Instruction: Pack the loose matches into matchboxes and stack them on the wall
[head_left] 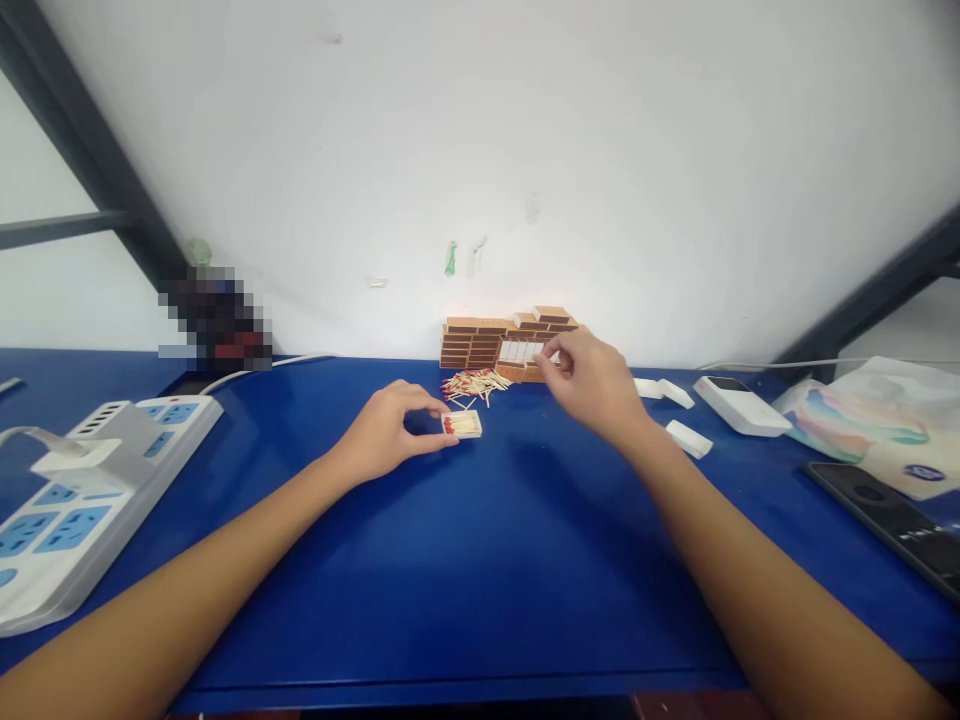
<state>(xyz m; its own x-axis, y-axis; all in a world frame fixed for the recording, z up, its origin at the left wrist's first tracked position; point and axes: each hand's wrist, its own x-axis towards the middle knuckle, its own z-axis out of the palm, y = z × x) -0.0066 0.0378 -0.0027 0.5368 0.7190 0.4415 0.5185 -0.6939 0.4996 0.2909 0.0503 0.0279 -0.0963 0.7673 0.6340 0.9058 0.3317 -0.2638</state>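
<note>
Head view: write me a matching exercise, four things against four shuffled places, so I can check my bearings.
1. small match tray
2. loose match pile
3. power strip
4. dark phone

A. picture's left side
B. picture's right side
C. between thumb and fingers of the left hand
D. at the foot of the brown box stack

Pairs: 1-C, 2-D, 3-A, 4-B

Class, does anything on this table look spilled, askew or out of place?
Yes: the loose matches lie in a jumbled heap on the blue table before the stacked matchboxes, looking spilled, unlike those gathered in the small tray in the left hand.
</note>
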